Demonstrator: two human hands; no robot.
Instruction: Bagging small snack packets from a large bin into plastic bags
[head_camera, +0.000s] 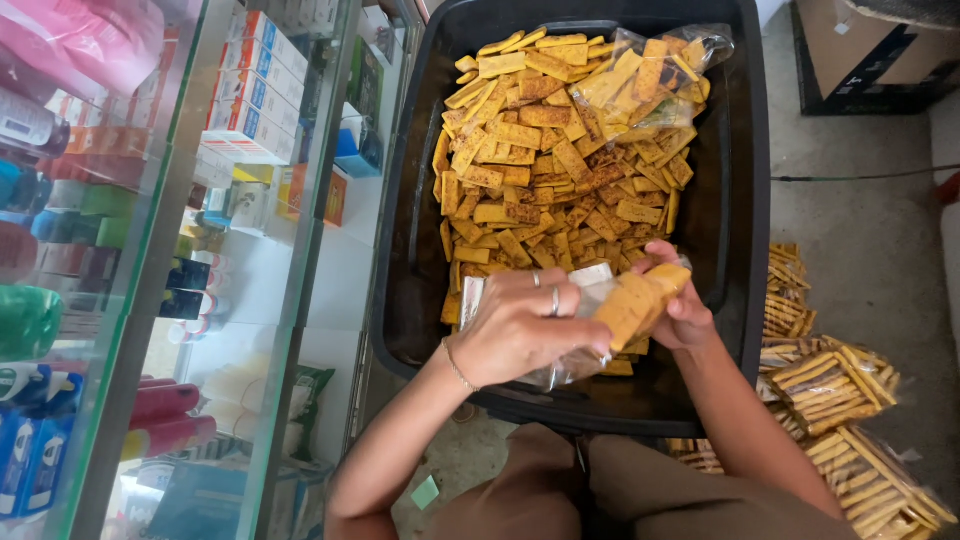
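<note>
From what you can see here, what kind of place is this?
Probably a small shop. A glass display case holds boxed goods, and sealed snack bags lie on the floor beside a black tub of cracker strips.

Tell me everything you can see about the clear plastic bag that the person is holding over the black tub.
The clear plastic bag is thin, crinkled and see-through, held over the near edge of the black tub. The left hand grips it from above, and the right hand supports its far side. Several flat, rectangular yellow-brown crackers sit inside it, pointing towards the right hand. Its lower end hangs below the left hand. Whether its mouth is open cannot be seen.
</note>
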